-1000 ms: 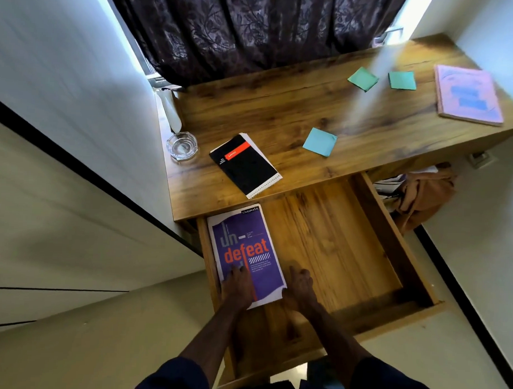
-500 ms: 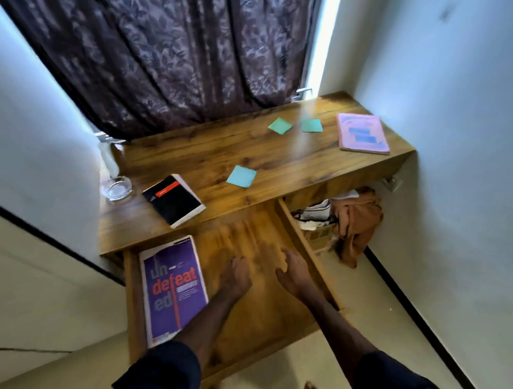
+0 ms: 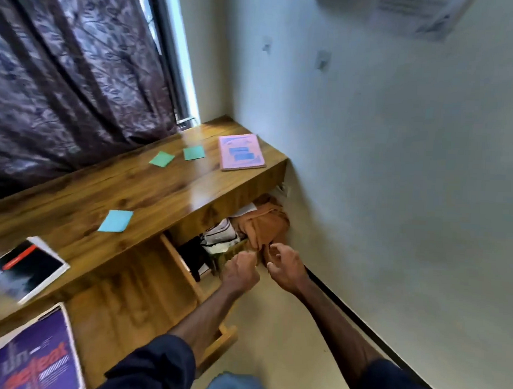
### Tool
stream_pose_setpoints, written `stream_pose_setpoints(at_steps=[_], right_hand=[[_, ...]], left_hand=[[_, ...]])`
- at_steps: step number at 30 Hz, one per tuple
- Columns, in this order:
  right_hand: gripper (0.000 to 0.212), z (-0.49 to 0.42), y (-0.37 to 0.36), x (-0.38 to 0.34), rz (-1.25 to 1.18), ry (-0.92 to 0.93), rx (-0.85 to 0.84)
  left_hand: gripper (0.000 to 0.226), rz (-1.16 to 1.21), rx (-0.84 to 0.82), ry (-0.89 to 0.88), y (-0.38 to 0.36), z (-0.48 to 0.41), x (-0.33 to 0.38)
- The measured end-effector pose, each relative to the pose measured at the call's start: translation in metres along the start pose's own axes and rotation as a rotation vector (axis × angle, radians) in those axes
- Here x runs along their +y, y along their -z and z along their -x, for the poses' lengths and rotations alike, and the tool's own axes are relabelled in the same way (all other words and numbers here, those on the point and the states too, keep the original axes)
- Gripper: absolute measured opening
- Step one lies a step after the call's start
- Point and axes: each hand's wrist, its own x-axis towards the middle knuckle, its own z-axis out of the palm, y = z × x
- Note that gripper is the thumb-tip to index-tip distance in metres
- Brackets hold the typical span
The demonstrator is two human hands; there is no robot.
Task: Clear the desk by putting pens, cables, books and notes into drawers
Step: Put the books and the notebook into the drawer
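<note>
curtain (image 3: 64,85) 10 o'clock: dark purple-brown, leaf pattern | desk (image 3: 162,191): honey-brown wood grain | pink book (image 3: 240,151) 12 o'clock: blue labels | green notes (image 3: 161,158) at its 9 o'clock | light-blue note (image 3: 115,221) 9 o'clock | black notebook (image 3: 29,268) 8 o'clock: red-orange stripe | purple book (image 3: 37,358) at its 6 o'clock: red lettering, white border | cloth (image 3: 263,223): orange-brown

The purple book (image 3: 37,358) in the drawer (image 3: 123,300) shows a large "un" above a smeared red word, apparently "defeat"; print on the black notebook (image 3: 26,267) and pink book (image 3: 240,151) is unreadable.

left hand (image 3: 241,270) and right hand (image 3: 285,268) have left the drawer (image 3: 123,300).
</note>
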Motion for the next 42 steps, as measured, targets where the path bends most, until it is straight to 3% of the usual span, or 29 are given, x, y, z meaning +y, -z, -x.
stream_pose_setpoints(at_steps=[6, 15, 21, 32, 37, 42], right_hand=[[0.053, -0.05, 0.042, 0.046, 0.018, -0.032, -0.013], [0.061, -0.178, 0.102, 0.08, 0.132, 0.038, -0.131], [0.062, -0.27, 0.132, 0.063, 0.127, 0.11, -0.101], [0.06, -0.439, 0.116, 0.005, 0.182, 0.23, -0.224], [0.074, -0.519, 0.093, -0.012, 0.269, 0.213, -0.344], [0.068, -0.573, 0.06, -0.016, 0.308, 0.12, -0.42]], left_hand=[[0.028, 0.035, -0.037, -0.066, -0.011, -0.079, 0.062], [0.019, 0.154, 0.02, 0.113, -0.01, -0.2, 0.064], [0.023, 0.131, 0.104, 0.223, 0.032, -0.264, 0.052], [0.029, 0.053, 0.251, 0.408, 0.09, -0.36, -0.027], [0.03, 0.081, 0.213, 0.529, 0.107, -0.424, -0.057], [0.039, 0.23, 0.088, 0.584, 0.102, -0.489, -0.079]])
